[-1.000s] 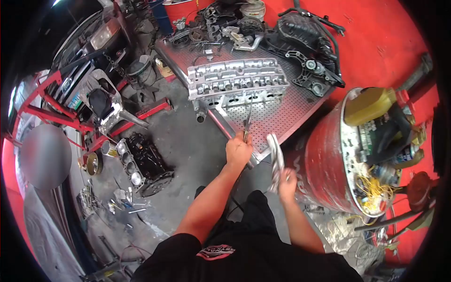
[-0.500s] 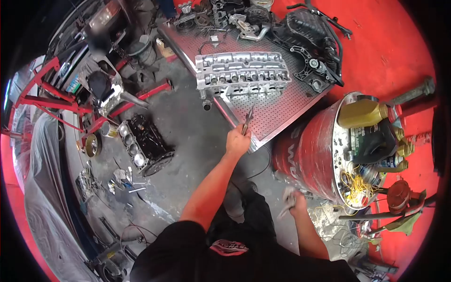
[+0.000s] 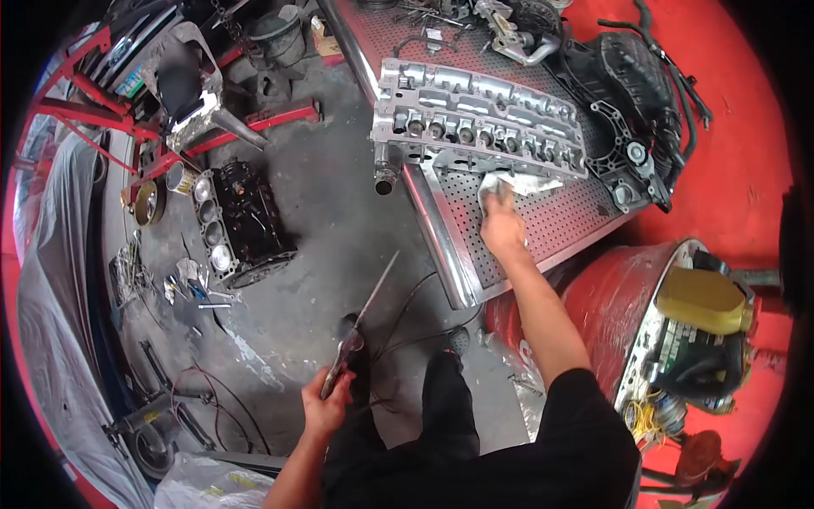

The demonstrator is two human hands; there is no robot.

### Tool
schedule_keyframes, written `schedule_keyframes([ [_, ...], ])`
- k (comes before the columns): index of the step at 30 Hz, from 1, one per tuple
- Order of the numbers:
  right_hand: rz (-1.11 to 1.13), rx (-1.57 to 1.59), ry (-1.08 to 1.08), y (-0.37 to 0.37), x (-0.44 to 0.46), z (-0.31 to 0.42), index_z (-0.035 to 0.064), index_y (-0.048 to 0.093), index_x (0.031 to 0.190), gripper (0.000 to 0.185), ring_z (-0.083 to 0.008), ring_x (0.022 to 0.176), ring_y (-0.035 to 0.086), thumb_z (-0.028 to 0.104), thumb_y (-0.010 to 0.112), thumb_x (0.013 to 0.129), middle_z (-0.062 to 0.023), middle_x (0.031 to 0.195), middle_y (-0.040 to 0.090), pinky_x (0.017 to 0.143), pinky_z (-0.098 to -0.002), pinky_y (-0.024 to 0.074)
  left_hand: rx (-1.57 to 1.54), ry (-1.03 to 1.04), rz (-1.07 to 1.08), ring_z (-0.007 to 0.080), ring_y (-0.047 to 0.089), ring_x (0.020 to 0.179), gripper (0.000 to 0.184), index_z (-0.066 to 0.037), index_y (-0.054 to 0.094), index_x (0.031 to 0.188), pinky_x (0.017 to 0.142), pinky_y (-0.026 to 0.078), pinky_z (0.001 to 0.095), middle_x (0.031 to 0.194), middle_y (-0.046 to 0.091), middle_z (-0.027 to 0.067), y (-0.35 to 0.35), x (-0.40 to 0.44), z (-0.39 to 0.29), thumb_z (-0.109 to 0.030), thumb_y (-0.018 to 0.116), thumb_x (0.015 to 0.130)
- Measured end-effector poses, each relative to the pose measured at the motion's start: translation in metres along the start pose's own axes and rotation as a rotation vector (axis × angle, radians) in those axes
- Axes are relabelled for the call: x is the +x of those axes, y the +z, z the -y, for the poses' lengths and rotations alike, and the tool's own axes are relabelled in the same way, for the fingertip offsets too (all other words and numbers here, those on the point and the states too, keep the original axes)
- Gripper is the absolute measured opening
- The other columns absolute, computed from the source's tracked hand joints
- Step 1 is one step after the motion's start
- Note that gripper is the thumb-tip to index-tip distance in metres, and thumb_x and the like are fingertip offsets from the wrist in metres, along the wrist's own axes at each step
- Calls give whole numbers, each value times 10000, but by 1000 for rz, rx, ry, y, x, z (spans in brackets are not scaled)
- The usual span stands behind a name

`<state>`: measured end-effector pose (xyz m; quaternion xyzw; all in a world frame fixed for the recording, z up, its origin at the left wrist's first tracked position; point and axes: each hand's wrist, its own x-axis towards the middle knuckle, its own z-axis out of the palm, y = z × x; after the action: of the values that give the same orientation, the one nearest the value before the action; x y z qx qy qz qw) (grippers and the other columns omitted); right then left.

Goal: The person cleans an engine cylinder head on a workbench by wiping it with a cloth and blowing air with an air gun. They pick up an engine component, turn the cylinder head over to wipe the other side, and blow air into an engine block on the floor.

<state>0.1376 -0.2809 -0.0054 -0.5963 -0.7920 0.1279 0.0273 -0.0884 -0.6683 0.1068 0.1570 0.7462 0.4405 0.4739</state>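
Observation:
My left hand (image 3: pixel 326 405) is wrapped round the handle of an air blow gun (image 3: pixel 348 343), whose long thin nozzle points up and away over the floor. On the perforated metal table (image 3: pixel 555 216), my right hand (image 3: pixel 504 229) presses a pale rag (image 3: pixel 493 184) beside the near edge of a cylinder head (image 3: pixel 479 127). The silver cylinder head lies across the table, and its left end juts past the table's edge. The fingers of my right hand are partly covered by the rag.
An engine block (image 3: pixel 242 216) stands on the floor at left, near a red steel frame (image 3: pixel 280 123). Dark engine parts (image 3: pixel 632 102) crowd the table's far right. A red drum (image 3: pixel 606 293) carrying bottles stands at right. Hoses (image 3: pixel 407 339) cross the floor near my feet.
My left hand has drawn back from the table with the blow gun, down and to the left. My right hand has brought the rag up to the table near the cylinder head.

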Motion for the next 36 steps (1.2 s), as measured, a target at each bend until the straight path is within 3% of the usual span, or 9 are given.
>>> schedule_keyframes([
  [9, 75, -89, -193, -32, 17, -5, 147, 531, 1302, 522, -404, 997, 661, 124, 632, 790, -202, 1519, 349, 891, -467, 536, -63, -83, 48, 70, 571, 585, 215, 20, 651, 1098, 521, 453, 237, 826, 699, 42, 45, -14, -2, -97, 680, 920],
  [13, 142, -22, -262, -35, 50, -26, 153, 606, 1216, 417, -413, 977, 661, 155, 632, 799, -237, 1328, 556, 865, -470, 538, -42, -63, 93, 67, 573, 592, 198, 16, 654, 1087, 524, 451, 239, 820, 696, 33, 44, -17, -5, -75, 676, 913],
  [15, 174, 186, -146, -31, 59, -28, 118, 643, 1149, 329, -352, 911, 676, 105, 617, 822, -200, 1115, 668, 816, -422, 540, -94, -92, 97, 68, 573, 594, 194, 14, 655, 1088, 527, 454, 239, 824, 697, 35, 47, -17, -7, -70, 672, 914],
  [18, 158, 1640, 205, -11, 51, -18, 44, 659, 1101, 319, -165, 864, 620, -74, 525, 837, -61, 972, 660, 795, -291, 508, -149, -143, 121, 86, 581, 594, 199, 18, 649, 1096, 534, 467, 244, 877, 705, 69, 52, -20, -7, -68, 654, 918],
  [22, 23, 1973, 222, 31, 54, -8, 38, 678, 1021, 268, -191, 873, 628, -69, 523, 831, -64, 952, 665, 815, -329, 514, -131, -140, 137, 107, 590, 593, 214, 31, 643, 1102, 541, 482, 252, 935, 711, 113, 55, -21, -17, -78, 653, 917],
  [24, -238, 1073, -102, 48, 62, -23, 42, 688, 895, 194, -257, 833, 658, -53, 547, 802, -100, 1002, 674, 794, -394, 539, -122, -126, 135, 108, 591, 593, 218, 31, 643, 1102, 541, 481, 252, 935, 712, 115, 52, -20, -16, -86, 657, 918],
  [25, -240, 1077, -100, 28, 57, -11, 42, 688, 895, 194, -257, 833, 658, -53, 547, 802, -100, 1002, 674, 794, -394, 539, -122, -117, 140, 109, 591, 594, 223, 30, 644, 1102, 541, 481, 252, 935, 712, 118, 52, -21, -15, -94, 661, 918],
  [27, -105, 251, -82, -14, 42, 1, 52, 681, 800, 138, -336, 813, 677, -8, 556, 793, -146, 1126, 654, 767, -445, 553, -118, -137, 128, 89, 581, 595, 201, 20, 651, 1096, 543, 474, 245, 894, 707, 78, 52, -20, -19, -74, 657, 919],
  [36, 110, -437, -156, -9, 50, -15, 66, 633, 1082, 248, -328, 915, 680, 91, 574, 842, -125, 1301, 540, 723, -421, 591, -138, -50, 130, 106, 588, 594, 235, 31, 645, 1096, 530, 472, 252, 935, 715, 128, 46, -33, -30, -124, 670, 921],
])
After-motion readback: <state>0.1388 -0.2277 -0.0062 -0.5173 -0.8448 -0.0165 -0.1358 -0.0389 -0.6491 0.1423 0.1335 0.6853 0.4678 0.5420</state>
